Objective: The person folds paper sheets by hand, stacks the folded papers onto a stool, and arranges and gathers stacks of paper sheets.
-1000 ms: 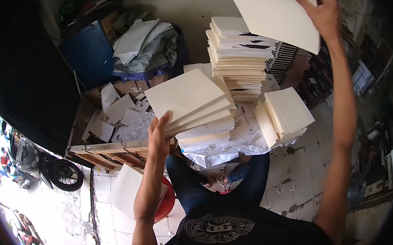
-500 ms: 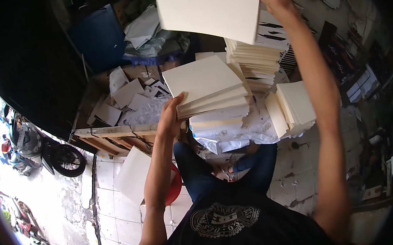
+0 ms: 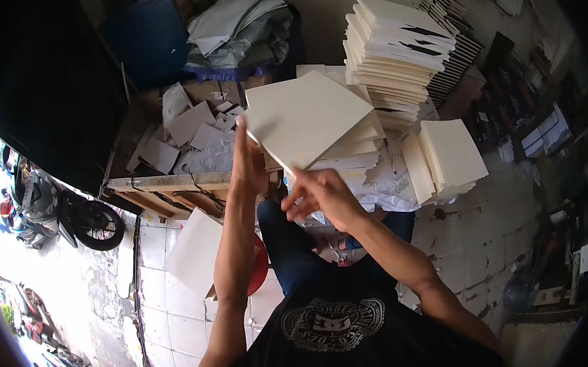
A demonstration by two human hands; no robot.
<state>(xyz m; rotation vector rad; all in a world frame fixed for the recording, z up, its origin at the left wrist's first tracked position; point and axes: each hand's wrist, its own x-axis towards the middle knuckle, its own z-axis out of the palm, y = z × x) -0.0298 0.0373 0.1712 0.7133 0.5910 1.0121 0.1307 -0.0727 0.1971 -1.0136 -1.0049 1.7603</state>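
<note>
A flat cream cardboard piece (image 3: pixel 313 114) lies turned at an angle on top of a low pile of similar pieces (image 3: pixel 363 144). My left hand (image 3: pixel 245 163) is held upright along its left edge, fingers stretched out and seemingly touching that edge. At the near corner of the same piece is my right hand (image 3: pixel 325 195), its fingers apart and curled a little, with nothing visibly held. Whether the right fingertips touch the corner I cannot tell. Printed white paper (image 3: pixel 392 176) shows beneath the pile.
Behind the pile rises a tall stack of cream cardboard (image 3: pixel 394 54); a smaller stack (image 3: pixel 449 155) sits to the right. A wooden crate (image 3: pixel 171 185) with paper scraps stands left. A red stool (image 3: pixel 259 264) carries a cardboard sheet (image 3: pixel 195 252). A motorcycle wheel (image 3: pixel 96 224) shows outside.
The cardboard piece that my right hand held up high now lies on the low pile. My right hand has come down to its near corner. My left hand has released its grip and straightened.
</note>
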